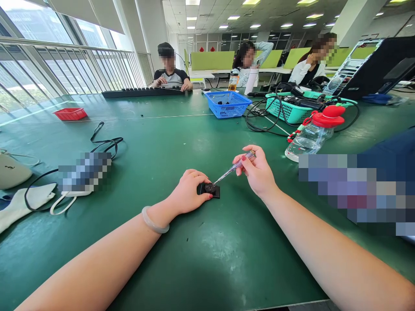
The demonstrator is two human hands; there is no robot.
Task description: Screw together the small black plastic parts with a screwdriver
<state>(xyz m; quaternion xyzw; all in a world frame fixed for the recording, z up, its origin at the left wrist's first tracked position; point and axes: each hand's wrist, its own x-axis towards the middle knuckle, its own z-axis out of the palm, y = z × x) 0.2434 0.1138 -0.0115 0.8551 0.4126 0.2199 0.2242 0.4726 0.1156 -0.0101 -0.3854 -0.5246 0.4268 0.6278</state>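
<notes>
Your left hand (189,192) partly hides one small black part (215,192), its detail too fine to make out, and holds it on the desk (162,151) in a narrow grip, left of your right hand (259,173). The right grips one screwdriver (227,172), tip at the part; beyond sit one blue basket (228,111), one teal basket (286,112), one red tray (71,114).

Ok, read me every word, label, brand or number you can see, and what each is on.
No text can be read anywhere.
Bottle label: too small.
Beige object, left edge: a dark mark, too small.
Red diamonds, far wall: too small to tell if they carry writing.
Cabled block, left: pixelated.
Screwdriver and black part: no legible marking.
</notes>
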